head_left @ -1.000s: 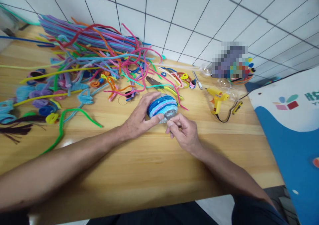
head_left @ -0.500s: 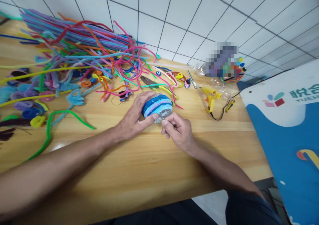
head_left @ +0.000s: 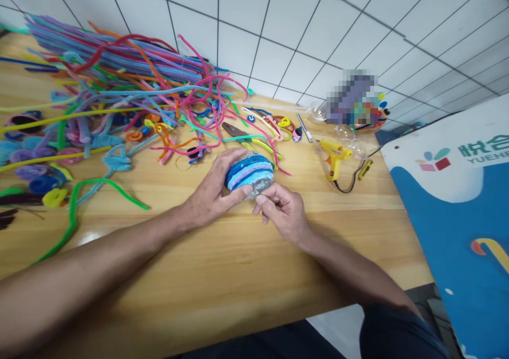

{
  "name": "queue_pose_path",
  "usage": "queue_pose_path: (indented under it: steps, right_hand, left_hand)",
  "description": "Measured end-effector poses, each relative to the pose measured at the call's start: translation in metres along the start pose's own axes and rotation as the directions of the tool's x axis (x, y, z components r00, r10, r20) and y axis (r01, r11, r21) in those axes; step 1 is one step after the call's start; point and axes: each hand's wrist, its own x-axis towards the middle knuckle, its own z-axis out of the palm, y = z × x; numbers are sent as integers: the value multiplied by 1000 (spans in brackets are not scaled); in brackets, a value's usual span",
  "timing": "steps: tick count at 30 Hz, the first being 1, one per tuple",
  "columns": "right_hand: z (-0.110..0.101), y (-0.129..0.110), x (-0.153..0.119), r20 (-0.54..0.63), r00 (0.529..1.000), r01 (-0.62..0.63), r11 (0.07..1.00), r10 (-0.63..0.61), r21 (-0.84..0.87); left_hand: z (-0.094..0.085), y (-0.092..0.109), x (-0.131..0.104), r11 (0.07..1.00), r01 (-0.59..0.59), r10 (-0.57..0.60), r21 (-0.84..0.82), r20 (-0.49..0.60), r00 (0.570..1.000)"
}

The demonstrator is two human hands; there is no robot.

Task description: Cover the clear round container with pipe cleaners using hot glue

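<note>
A round ball (head_left: 250, 171) striped in dark blue, light blue and lilac sits above the wooden table, with a grey patch at its lower right. My left hand (head_left: 212, 192) is wrapped round its left side, the thumb lying across the front. At the grey patch, my right hand (head_left: 283, 210) has thumb and index finger pinched together against the ball's lower edge. Whatever is between those fingertips is too small to make out.
Many coloured pipe cleaners (head_left: 119, 64) cover the table's left and back. Pliers (head_left: 236, 132) lie behind the ball. At the right are a yellow glue gun (head_left: 336, 155), a yellow cutter (head_left: 365, 169), clear balls (head_left: 345, 132) and a blue-white board (head_left: 445, 189).
The whole view has shifted slightly. Both hands stay at the ball, and the right fingers have moved a little along its lower edge.
</note>
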Motion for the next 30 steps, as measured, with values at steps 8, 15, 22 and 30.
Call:
queue_pose_path:
  steps: [8, 15, 22, 30]
  right_hand:
    - [-1, -4, -2, -16, 999, 37, 998, -38, -42]
    - [-2, -2, -4, -30, 997, 72, 995, -74, -66]
    - [-2, 0, -4, -30, 997, 66, 995, -68, -68]
    - [-1, 0, -3, -24, 999, 42, 997, -44, -71]
  left_hand:
    - [0, -1, 0, 1000, -10, 11, -9, 5, 1000]
    - [-2, 0, 1, 1000, -8, 7, 14, 33, 999]
    - [-1, 1, 2, 1000, -21, 21, 2, 18, 1000]
    - [1, -1, 2, 1000, -27, 27, 15, 3, 1000]
